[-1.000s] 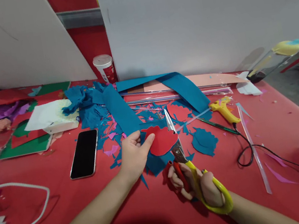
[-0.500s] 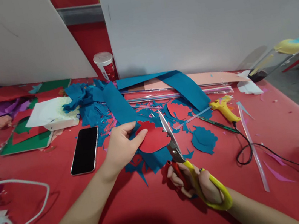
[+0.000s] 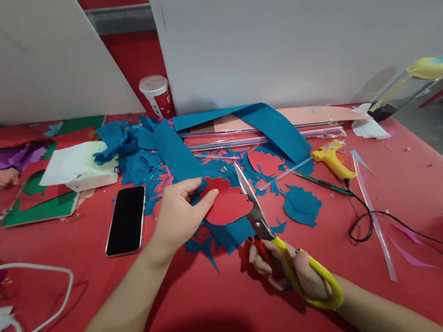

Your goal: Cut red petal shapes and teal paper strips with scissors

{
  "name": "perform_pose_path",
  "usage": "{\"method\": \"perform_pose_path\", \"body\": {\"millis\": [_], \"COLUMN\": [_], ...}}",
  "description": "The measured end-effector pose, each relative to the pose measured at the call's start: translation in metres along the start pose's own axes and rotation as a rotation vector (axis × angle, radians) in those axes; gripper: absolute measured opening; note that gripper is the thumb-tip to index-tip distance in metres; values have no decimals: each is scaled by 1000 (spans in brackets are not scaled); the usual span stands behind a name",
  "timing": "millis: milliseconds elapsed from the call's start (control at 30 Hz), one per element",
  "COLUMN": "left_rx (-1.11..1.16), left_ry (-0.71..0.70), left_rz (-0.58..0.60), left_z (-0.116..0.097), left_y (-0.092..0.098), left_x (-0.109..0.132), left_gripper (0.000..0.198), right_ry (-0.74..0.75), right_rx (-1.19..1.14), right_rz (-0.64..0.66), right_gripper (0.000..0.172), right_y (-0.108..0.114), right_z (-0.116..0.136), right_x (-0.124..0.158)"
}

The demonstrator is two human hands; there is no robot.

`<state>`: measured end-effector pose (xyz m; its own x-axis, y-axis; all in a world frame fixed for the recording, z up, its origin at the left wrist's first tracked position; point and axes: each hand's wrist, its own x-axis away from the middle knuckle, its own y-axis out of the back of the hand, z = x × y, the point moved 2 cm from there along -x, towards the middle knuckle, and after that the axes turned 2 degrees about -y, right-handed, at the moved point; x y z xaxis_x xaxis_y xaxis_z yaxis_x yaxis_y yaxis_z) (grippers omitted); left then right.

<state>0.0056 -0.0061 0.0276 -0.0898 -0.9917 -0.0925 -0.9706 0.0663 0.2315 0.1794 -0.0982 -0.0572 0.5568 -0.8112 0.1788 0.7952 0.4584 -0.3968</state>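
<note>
Bench (image 3: 88, 231): red-topped, strewn with paper along far edge and across middle.
Blue strips (image 3: 176, 149): one slanting from far edge toward bench middle, another length folded near far edge.
Scissors (image 3: 261, 221): over bench middle, pointing toward far edge, blades at right side of red piece (image 3: 228, 207); whether closed through paper, cannot tell.
Left hand (image 3: 178, 213): pinching red piece at its left side, thumb on top.
Right hand (image 3: 278, 265): clasping scissor handles.
Phone (image 3: 126, 220): face up, screen dark, left of bench middle.
Red piece: above bench middle, between left hand and blades. Judged well along: wavy outline apparently cut at top and right, lower curve smooth. Remaining: cannot tell; at most, probably, some trimming by the blades.
Loose shapes (image 3: 302, 204): one blue, one red, wavy-edged, lying toward right edge from scissors; apparently cut out already.
Scraps (image 3: 279, 227): mostly blue, some pink, scattered about the work.
Blade tip (image 3: 237, 168): farther left than one second ago, likewise left hand and red piece; nearly unchanged from half a second ago.
</note>
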Motion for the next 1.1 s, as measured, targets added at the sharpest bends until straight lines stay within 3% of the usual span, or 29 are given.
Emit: {"method": "perform_pose_path", "body": {"millis": [167, 533, 733, 1100], "left_rx": [-65, -105, -145, -229], "left_ry": [-84, -103, -76, -54], "left_rz": [19, 11, 13, 135], "left_z": [-1, -5, 0, 4], "left_y": [3, 6, 8, 14], "left_x": [-1, 0, -1, -8], "left_gripper": [7, 8, 32, 47], "right_ry": [-14, -69, -140, -117], "right_rx": [37, 67, 46, -60], "right_rz": [-26, -9, -33, -30], "right_gripper": [66, 64, 62, 54], "right_y": [-3, 0, 1, 1], "right_z": [7, 6, 2, -11], "right_x": [0, 1, 2, 1]}}
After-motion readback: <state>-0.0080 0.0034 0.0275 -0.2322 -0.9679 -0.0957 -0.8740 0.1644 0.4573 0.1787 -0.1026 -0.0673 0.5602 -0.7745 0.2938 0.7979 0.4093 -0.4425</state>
